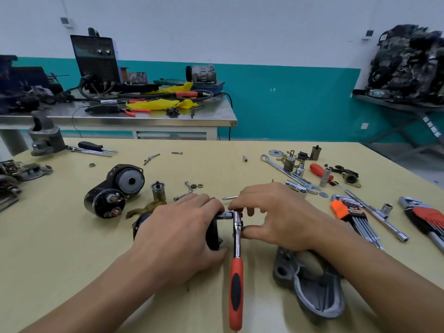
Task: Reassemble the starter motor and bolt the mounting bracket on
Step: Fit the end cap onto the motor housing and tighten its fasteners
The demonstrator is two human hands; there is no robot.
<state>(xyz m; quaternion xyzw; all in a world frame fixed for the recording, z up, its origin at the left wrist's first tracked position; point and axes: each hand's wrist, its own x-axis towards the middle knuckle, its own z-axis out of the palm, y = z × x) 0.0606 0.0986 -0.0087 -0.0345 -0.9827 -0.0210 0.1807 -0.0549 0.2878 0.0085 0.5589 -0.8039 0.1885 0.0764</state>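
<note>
Black starter motor [212,233] lies near the table's [72,260] near edge, gripped by the left hand [177,229]; the right hand [276,217] pinches the ratchet [236,272] head with its fingers [242,203]. With the handle unheld, the socket could tilt off the bolt and round it. The bracket [310,292] lies beside, unattached.

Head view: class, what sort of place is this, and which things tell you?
Probably an auto-repair training workshop: a ratchet wrench and hex keys on the workbench, a welding machine behind, and a heap of engine parts.
</note>
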